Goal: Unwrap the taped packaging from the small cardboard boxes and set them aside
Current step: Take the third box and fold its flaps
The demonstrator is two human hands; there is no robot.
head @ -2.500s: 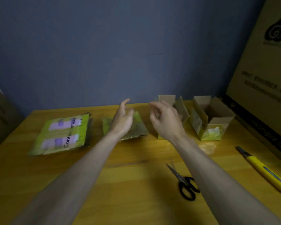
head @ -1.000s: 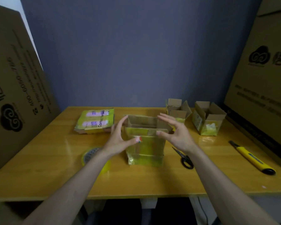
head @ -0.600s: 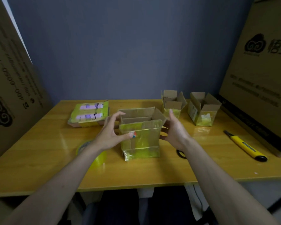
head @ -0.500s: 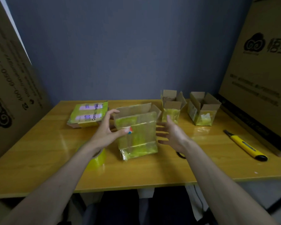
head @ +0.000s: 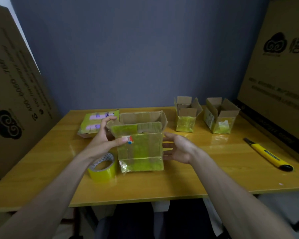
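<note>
A small cardboard box (head: 141, 149) covered in yellow-green tape stands upright at the middle of the table, top flaps open. My left hand (head: 105, 138) grips its left side, thumb across the front face and fingers behind the left flap. My right hand (head: 178, 149) is at the box's right side with fingers spread and straight; whether they touch the cardboard is unclear. Two more opened taped boxes stand behind, one at centre right (head: 186, 116) and one further right (head: 220, 116). A flat taped package (head: 98, 125) lies at the back left.
A roll of yellow tape (head: 102, 168) sits just left of the box under my left wrist. A yellow utility knife (head: 267, 154) lies at the right. Large cardboard cartons lean at the left (head: 12, 94) and right (head: 280, 80) of the wooden table (head: 162, 187).
The box was tilted to the left half a second ago and now stands straight. My right hand has come back beside its right face. The scissors are hidden behind my right hand.
</note>
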